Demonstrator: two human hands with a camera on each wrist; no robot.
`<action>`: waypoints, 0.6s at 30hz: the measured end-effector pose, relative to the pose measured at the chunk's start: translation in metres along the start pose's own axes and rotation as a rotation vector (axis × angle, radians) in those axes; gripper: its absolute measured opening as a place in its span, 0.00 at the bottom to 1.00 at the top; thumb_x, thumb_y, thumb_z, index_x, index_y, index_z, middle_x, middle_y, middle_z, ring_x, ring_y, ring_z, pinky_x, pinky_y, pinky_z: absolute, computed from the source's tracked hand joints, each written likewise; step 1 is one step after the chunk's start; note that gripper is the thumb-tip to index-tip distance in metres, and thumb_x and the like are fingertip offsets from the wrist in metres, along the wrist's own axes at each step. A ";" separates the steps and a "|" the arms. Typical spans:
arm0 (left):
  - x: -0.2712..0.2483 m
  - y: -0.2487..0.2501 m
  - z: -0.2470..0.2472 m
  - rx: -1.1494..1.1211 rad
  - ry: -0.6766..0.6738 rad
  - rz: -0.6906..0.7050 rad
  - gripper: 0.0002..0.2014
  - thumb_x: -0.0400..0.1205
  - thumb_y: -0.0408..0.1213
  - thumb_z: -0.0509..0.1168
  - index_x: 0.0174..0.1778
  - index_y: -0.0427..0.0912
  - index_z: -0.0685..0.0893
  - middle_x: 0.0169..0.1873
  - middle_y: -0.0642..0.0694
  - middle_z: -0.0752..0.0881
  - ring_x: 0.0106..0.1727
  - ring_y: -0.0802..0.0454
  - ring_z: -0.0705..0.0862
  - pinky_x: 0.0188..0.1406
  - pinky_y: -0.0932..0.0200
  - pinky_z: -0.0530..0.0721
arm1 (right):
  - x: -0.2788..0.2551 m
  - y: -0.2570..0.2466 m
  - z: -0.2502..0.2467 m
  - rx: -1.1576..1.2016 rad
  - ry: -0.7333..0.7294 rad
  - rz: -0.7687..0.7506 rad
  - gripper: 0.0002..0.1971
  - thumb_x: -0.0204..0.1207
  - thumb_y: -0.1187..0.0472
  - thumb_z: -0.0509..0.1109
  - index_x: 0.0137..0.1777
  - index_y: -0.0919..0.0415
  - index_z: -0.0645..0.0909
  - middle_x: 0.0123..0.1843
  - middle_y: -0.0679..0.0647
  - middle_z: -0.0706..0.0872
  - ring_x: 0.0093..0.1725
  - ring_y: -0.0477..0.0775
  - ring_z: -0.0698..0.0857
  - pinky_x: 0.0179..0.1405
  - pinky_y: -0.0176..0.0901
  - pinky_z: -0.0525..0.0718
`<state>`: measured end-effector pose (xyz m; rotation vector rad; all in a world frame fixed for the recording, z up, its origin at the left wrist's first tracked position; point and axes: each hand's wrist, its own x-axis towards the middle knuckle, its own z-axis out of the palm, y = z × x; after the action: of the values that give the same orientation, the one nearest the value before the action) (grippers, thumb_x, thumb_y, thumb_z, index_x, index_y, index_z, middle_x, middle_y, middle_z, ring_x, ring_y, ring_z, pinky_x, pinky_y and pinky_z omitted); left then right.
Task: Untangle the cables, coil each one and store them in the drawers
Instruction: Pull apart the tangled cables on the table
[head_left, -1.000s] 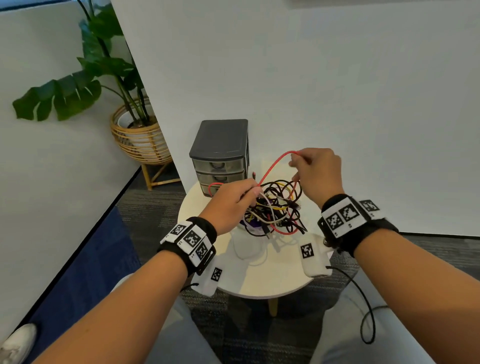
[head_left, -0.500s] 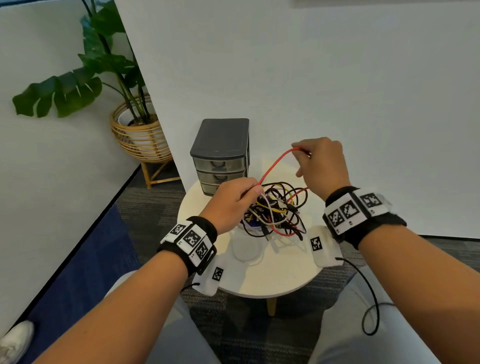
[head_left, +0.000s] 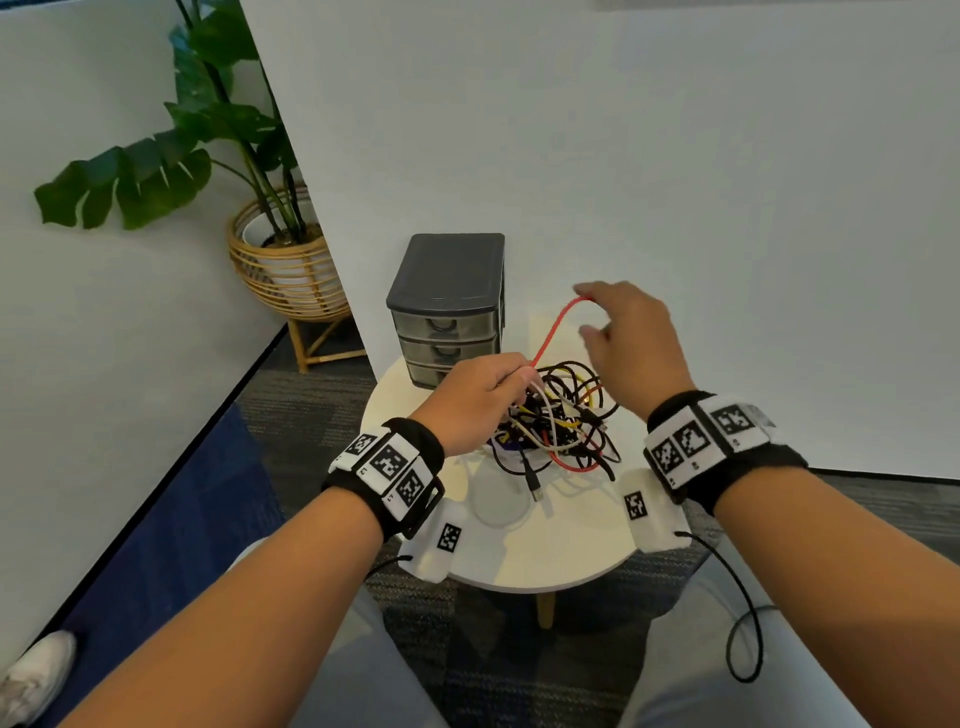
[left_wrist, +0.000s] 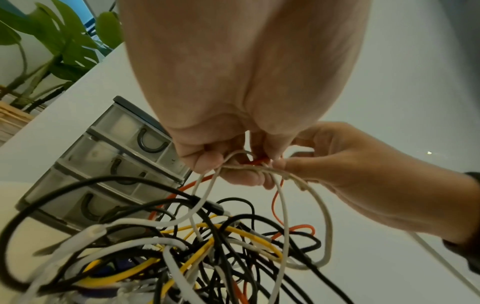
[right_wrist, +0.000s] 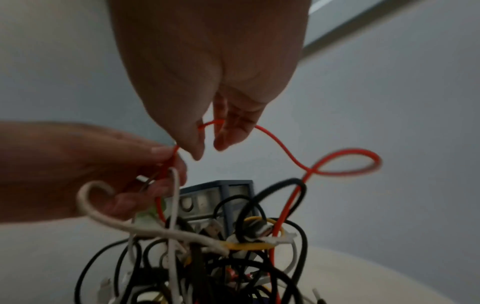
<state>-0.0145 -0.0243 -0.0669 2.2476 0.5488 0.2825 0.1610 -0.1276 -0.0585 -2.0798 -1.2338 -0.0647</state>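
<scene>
A tangle of black, white, yellow and red cables (head_left: 556, 421) lies on the round white table (head_left: 545, 551), in front of a grey three-drawer unit (head_left: 449, 306) whose drawers are closed. My left hand (head_left: 519, 376) pinches the red cable (head_left: 553, 330) together with white cable loops at the top of the pile; the left wrist view shows that pinch (left_wrist: 246, 168). The red cable rises in an arc to my right hand (head_left: 589, 312), held above the pile. There its fingers are spread, and the red cable (right_wrist: 285, 148) lies across them without a clear pinch (right_wrist: 207, 144).
A white partition wall (head_left: 675, 156) stands right behind the table. A potted plant in a wicker stand (head_left: 280, 270) is at the back left on the floor. A flat white disc (head_left: 498, 504) lies on the table in front of the pile. My knees are under the table's near edge.
My right hand lifted the red cable up and to the right, then its fingers opened out of the pinch. My left hand stayed at the pile, still holding.
</scene>
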 end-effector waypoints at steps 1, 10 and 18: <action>0.001 0.000 0.001 -0.004 0.006 -0.001 0.16 0.93 0.44 0.54 0.55 0.48 0.87 0.41 0.50 0.85 0.41 0.56 0.83 0.44 0.60 0.81 | -0.005 -0.007 0.001 -0.071 -0.073 -0.101 0.23 0.83 0.64 0.71 0.77 0.53 0.77 0.70 0.52 0.79 0.51 0.50 0.85 0.58 0.43 0.82; 0.001 0.002 0.003 -0.074 -0.010 -0.048 0.16 0.95 0.42 0.49 0.63 0.46 0.84 0.50 0.46 0.85 0.37 0.57 0.81 0.35 0.70 0.79 | 0.008 -0.007 -0.003 0.169 0.093 0.097 0.18 0.89 0.53 0.64 0.45 0.63 0.88 0.36 0.55 0.89 0.35 0.54 0.91 0.45 0.58 0.90; 0.003 0.004 0.009 -0.102 -0.052 -0.057 0.18 0.94 0.44 0.51 0.58 0.39 0.84 0.42 0.47 0.85 0.34 0.56 0.80 0.36 0.64 0.80 | -0.017 -0.032 0.000 -0.269 -0.046 -0.360 0.37 0.74 0.68 0.77 0.82 0.49 0.70 0.81 0.59 0.69 0.63 0.60 0.79 0.59 0.53 0.83</action>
<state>-0.0069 -0.0312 -0.0696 2.1310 0.5572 0.2183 0.1263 -0.1313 -0.0475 -2.0625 -1.6941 -0.3661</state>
